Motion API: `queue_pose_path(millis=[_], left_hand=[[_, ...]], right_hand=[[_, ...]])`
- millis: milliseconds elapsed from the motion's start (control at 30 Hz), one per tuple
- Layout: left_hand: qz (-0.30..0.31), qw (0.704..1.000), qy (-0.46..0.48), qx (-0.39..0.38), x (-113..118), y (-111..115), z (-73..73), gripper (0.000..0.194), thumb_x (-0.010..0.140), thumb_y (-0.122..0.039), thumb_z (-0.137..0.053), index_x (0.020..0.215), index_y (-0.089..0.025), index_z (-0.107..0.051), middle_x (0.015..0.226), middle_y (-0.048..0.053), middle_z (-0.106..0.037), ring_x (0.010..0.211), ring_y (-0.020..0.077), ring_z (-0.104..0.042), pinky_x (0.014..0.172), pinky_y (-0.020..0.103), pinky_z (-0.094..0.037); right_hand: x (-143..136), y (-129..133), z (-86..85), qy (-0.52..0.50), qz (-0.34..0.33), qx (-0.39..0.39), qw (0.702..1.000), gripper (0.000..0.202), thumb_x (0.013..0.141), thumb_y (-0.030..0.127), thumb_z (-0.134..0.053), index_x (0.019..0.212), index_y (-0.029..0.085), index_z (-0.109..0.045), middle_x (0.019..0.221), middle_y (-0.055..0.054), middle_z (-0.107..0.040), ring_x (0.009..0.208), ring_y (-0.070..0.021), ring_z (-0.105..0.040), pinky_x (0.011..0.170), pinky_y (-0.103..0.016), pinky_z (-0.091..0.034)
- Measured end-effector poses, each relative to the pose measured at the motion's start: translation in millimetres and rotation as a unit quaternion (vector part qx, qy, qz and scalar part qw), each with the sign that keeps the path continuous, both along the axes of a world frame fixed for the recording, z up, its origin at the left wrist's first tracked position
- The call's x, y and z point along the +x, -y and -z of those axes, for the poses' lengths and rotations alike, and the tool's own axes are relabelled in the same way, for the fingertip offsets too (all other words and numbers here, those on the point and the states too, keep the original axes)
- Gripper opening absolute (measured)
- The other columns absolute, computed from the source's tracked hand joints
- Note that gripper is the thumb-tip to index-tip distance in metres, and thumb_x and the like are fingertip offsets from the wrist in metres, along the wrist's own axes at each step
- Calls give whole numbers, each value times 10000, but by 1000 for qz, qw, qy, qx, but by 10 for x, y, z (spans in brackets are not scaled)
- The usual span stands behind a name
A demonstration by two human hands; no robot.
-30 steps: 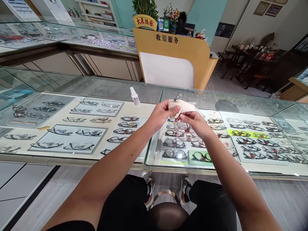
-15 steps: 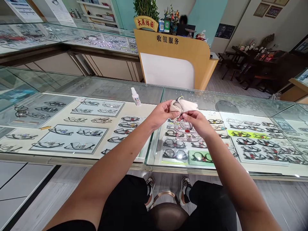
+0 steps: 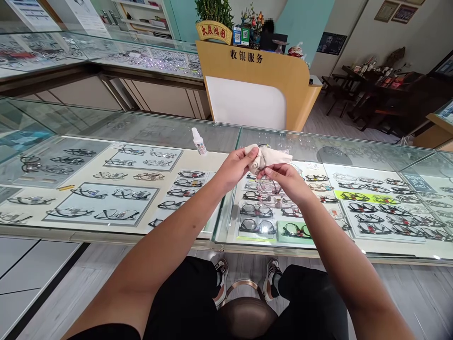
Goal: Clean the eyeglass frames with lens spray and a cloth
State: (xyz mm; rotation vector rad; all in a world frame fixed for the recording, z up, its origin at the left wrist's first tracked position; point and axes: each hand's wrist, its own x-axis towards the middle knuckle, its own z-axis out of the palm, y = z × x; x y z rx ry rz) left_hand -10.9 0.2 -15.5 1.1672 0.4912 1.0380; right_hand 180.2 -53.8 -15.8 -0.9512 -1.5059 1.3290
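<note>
Above the glass display counter, my left hand (image 3: pixel 236 166) is closed on a cream cloth (image 3: pixel 274 157), thumb on top. The cloth is bunched round part of a pair of glasses (image 3: pixel 269 185), and one clear round lens shows below my fingers. Close beside it, my right hand (image 3: pixel 286 177) pinches the glasses near their middle, with the cloth's loose end lying over its fingers. Most of the frame is hidden by cloth and fingers. A small white spray bottle (image 3: pixel 199 141) stands on the counter to the left of my hands.
Under the glass counter top (image 3: pixel 170 125) lie rows of eyeglasses (image 3: pixel 256 210) on trays and cards. A wooden cashier desk (image 3: pixel 253 61) with a plant (image 3: pixel 214 14) stands beyond. Below me is a round brown stool (image 3: pixel 247 318) between my legs.
My left thumb has moved up and the cloth is now folded over the lens that showed in it before. The lower lens has shifted slightly left.
</note>
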Motion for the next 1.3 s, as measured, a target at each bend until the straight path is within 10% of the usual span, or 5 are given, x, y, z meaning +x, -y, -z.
queue_pose_path(millis=[467, 700, 1300], left_hand=[[-101, 970, 61, -215, -142, -143, -48, 247, 896, -302, -869, 1044, -184, -711, 938, 9, -770, 800, 123, -717, 784, 278, -617], [-244, 966, -18, 79, -41, -80, 57, 408, 857, -432, -882, 1140, -191, -715, 1029, 38, -763, 896, 147, -706, 811, 262, -598], [-342, 720, -205, 569, 3, 60, 157, 341, 1049, -122, -547, 1346, -230, -673, 1388, 96, -768, 1380, 241, -692, 1165, 425, -588]], right_hand=[[167, -26, -92, -94, 91, 3, 991, 274, 866, 524, -848, 879, 264, -761, 1007, -36, -818, 944, -210, -652, 899, -360, -478], [130, -5, -127, -124, 100, -30, 987, 263, 836, 503, -879, 857, 255, -794, 1000, -44, -837, 872, -192, -651, 850, -350, -474], [107, 71, -236, -143, 31, -70, 987, 288, 821, 504, -893, 843, 226, -821, 894, -60, -820, 872, -200, -711, 885, -355, -523]])
